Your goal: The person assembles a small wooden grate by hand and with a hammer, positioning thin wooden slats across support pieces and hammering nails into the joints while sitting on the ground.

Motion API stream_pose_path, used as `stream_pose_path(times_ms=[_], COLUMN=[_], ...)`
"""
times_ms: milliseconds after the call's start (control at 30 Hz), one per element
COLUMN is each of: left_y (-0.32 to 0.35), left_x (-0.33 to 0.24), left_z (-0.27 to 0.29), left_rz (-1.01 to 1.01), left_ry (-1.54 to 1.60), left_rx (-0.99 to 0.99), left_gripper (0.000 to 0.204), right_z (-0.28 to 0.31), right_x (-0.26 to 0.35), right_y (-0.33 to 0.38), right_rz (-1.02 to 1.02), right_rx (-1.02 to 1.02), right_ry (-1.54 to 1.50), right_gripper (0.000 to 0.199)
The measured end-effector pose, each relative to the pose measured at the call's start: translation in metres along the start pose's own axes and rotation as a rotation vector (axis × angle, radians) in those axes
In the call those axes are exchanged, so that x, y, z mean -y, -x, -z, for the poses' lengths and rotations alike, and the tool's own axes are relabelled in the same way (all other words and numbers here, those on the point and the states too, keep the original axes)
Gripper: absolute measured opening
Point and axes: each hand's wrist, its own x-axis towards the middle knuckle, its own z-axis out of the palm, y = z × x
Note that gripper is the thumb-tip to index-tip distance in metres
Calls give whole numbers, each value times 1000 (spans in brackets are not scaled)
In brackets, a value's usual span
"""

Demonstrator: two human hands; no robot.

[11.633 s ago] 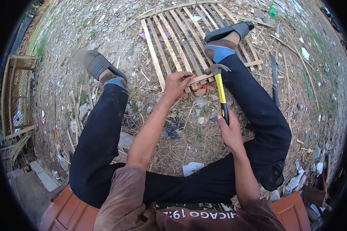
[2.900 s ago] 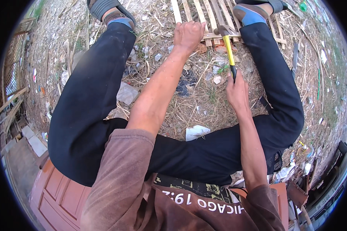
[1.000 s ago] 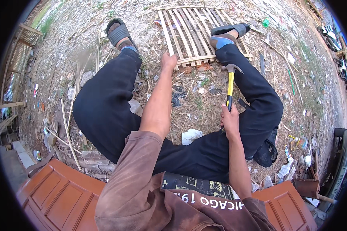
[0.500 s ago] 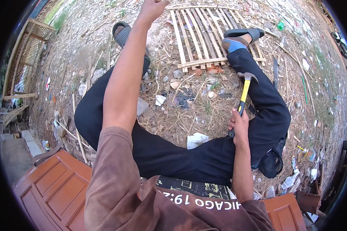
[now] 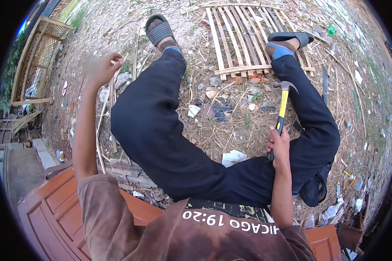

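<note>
My right hand (image 5: 280, 145) is wrapped round the black grip of a claw hammer (image 5: 283, 106) with a yellow handle. Its metal head points away from me, close to my right thigh. Out to the left, beyond my bent left knee, my left hand (image 5: 103, 71) hangs above the ground with curled fingers. A thin pale sliver shows at its fingertips, too small to name. Ahead of me a panel of wooden slats (image 5: 244, 69) lies on the ground, and my right sandal (image 5: 292, 38) rests over its right side.
Brown panelled doors (image 5: 52, 217) lie beneath and beside me. A lattice frame (image 5: 41, 61) leans at the far left. Right of my leg are a dark flat blade (image 5: 325, 85) and a black mesh cap (image 5: 314, 189). Stones, straw and litter cover the ground; a green bottle (image 5: 331, 30) lies farther off.
My left arm has swung from far ahead back toward me and out to the left. The view has shifted slightly left. My right hand keeps the hammer in much the same place.
</note>
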Motion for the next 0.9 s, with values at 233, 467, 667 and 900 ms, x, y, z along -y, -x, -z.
stream_pose_path(times_ms=[233, 467, 667, 900], left_y=[177, 258, 229, 138], left_x=[145, 150, 127, 139], left_z=[-147, -207, -203, -184], left_rz=[389, 388, 372, 477], left_ry=[-82, -39, -118, -94], left_rx=[95, -168, -412, 33], left_gripper=[73, 56, 44, 32], right_z=[3, -16, -34, -50], right_x=[-11, 31, 64, 70], right_y=[-12, -24, -43, -53], right_rz=[-21, 29, 116, 85], right_rx=[47, 78, 139, 207], right_ry=[30, 212, 280, 294], right_gripper=[17, 21, 18, 16])
